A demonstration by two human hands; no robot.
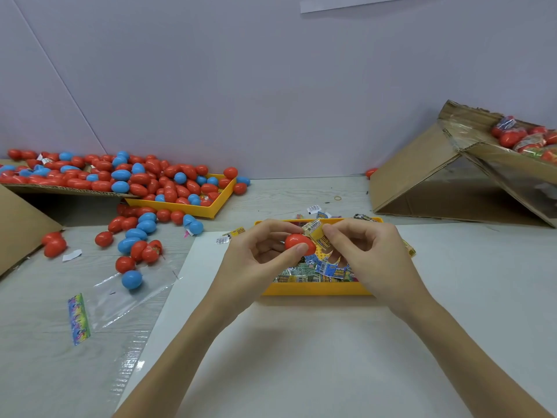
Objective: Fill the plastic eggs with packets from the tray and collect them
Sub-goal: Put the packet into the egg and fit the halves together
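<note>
1. My left hand [265,251] grips a red egg [299,243] between thumb and fingers at centre frame; my right hand [366,251] pinches a yellow packet [320,236] against the egg's upper right.
2. I judge both are held over the packet tray [316,288] so that spills land inside.
3. More eggs [135,176] are heaped upper left, well apart; a cardboard box [452,176] sits upper right.
</note>
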